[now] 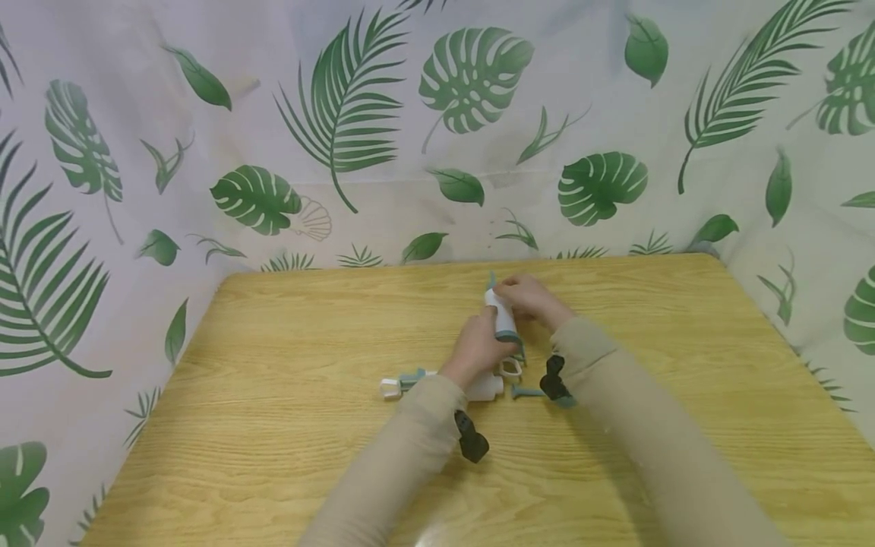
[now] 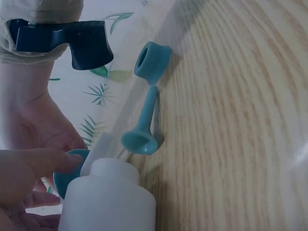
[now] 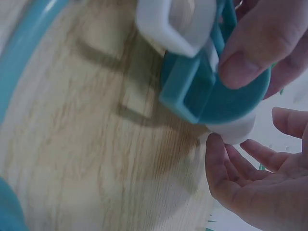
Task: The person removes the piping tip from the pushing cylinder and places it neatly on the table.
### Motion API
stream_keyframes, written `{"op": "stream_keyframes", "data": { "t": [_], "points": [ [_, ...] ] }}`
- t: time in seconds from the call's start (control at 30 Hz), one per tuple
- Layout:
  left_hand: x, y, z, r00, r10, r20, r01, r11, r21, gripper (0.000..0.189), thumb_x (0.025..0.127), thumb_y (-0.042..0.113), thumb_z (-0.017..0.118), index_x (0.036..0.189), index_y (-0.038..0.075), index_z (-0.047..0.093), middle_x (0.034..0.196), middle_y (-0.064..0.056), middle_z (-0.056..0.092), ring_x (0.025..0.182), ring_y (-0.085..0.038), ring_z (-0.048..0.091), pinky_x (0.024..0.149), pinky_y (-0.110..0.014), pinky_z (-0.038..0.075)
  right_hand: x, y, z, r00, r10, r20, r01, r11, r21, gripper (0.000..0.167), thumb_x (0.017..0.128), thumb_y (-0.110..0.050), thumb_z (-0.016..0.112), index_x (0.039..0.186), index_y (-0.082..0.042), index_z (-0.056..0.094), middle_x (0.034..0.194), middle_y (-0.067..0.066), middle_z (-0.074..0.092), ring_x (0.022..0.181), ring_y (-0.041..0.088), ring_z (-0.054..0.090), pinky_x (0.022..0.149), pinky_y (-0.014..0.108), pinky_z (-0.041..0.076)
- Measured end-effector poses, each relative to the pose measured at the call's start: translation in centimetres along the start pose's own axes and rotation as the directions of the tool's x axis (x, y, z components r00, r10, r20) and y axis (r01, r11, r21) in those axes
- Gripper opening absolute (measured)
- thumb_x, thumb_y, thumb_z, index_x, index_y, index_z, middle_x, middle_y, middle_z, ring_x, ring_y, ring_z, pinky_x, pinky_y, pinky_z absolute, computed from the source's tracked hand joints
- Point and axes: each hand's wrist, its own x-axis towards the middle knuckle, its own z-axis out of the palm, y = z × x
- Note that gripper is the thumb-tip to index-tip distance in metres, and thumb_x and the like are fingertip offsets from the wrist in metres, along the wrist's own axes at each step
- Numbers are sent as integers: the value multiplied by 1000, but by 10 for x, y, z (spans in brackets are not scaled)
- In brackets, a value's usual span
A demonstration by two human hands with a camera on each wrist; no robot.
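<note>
My left hand (image 1: 476, 351) grips a white barrel (image 1: 502, 315) near its teal end cap (image 3: 236, 103), with the thumb pressed on the cap. A white loop handle (image 3: 153, 24) sticks out from that end. At the barrel's far end, my right hand (image 1: 533, 298) pinches the white part with its fingertips, beside a thin teal tip (image 1: 491, 279). Below my left hand, a second white barrel (image 2: 110, 207) with a narrower neck lies on the table. A teal flared tube (image 2: 145, 120) and a teal ring-like piece (image 2: 154, 62) lie to its right.
The wooden table (image 1: 294, 456) carries all the parts. The lying barrel has a teal middle piece (image 1: 412, 378) and a white end loop (image 1: 390, 389). A leaf-print curtain (image 1: 383, 220) hangs behind the table's far edge.
</note>
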Motion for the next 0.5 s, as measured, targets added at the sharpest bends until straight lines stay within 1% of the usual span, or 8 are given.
{"op": "stream_keyframes", "data": {
  "t": [0.1, 0.23, 0.37, 0.5],
  "points": [
    [1, 1, 1, 999, 21, -28, -21, 1000, -5, 63, 86, 12, 70, 139, -4, 41, 119, -19, 58, 100, -25, 59, 80, -31, 51, -1, 0, 1, 1000, -10, -11, 10, 1000, 22, 55, 102, -27, 41, 142, 10, 31, 141, 27, 38, 121, 39, 47, 95, 44, 46],
    [0, 5, 0, 996, 43, -77, -45, 999, -20, 60, 86, 8, 69, 138, -4, 43, 122, -19, 58, 102, -26, 59, 82, -31, 51, -3, -1, -1, 999, -26, -36, 30, 995, 100, 56, 102, -26, 42, 145, 7, 26, 145, 28, 33, 126, 39, 41, 98, 46, 43],
    [-2, 10, -4, 989, 82, -121, -85, 996, -18, 60, 86, 8, 70, 139, -3, 44, 121, -19, 59, 102, -26, 59, 80, -31, 51, -8, -7, -5, 994, -53, -96, 67, 986, 152, 56, 101, -26, 45, 144, 5, 27, 145, 27, 31, 127, 40, 40, 99, 49, 41],
    [-6, 13, -10, 983, 127, -132, -128, 992, 1, 61, 86, 9, 71, 140, 0, 44, 123, -19, 56, 104, -26, 57, 82, -31, 51, -14, -13, -12, 985, -73, -159, 101, 979, 179, 56, 100, -28, 46, 142, 6, 30, 143, 27, 34, 124, 40, 42, 97, 49, 43]
  ]
}}
